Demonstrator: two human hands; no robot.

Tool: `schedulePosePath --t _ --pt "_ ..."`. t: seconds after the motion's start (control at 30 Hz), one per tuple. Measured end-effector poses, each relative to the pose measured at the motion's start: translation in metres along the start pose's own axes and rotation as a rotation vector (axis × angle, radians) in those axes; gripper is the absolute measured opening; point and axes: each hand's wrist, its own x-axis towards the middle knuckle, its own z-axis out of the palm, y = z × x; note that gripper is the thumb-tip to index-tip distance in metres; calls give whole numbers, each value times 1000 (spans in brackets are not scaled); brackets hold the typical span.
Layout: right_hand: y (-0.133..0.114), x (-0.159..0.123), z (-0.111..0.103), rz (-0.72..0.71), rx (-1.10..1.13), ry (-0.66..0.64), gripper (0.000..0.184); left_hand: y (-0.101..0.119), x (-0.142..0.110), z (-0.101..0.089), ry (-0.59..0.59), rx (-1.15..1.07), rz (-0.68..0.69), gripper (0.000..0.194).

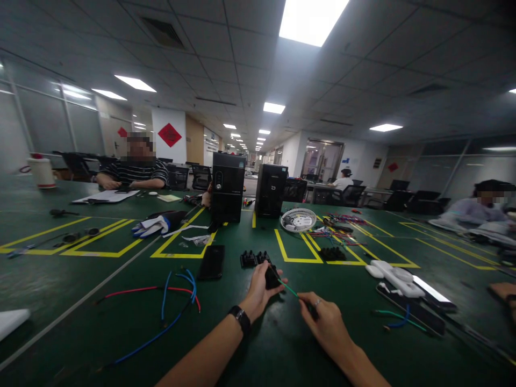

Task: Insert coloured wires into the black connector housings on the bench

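Note:
My left hand [261,287], with a dark watch at the wrist, is closed around a small black connector block [272,277]. A green wire [289,288] runs from the block to my right hand [324,317]. The thumb and fingers of that ringed right hand pinch the wire near its other end; something dark shows below the fingertips. Just beyond my left hand stand similar black blocks [249,259] with knobs on top. Whether the wire's end sits inside the held block, I cannot tell.
Loose blue wires [157,336] and a red wire [133,291] lie at left, near a black phone [212,262]. Two black computer towers [228,188] stand behind. A white basket [298,220], wire bundles [342,226] and a white device [397,278] lie right. People sit across and at right.

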Motion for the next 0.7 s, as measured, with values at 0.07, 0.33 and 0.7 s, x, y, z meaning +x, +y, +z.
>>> schedulePosePath --t 0.07,0.33,0.7 --pt "-3 0 -1 6 5 -29 18 0 -1 1 -30 53 51 26" --pt "-9 -2 -4 -37 -31 -49 22 0 2 -3 -46 334 286 28" --pt "-12 -1 1 35 67 -262 20 8 -1 -7 -131 561 496 39"
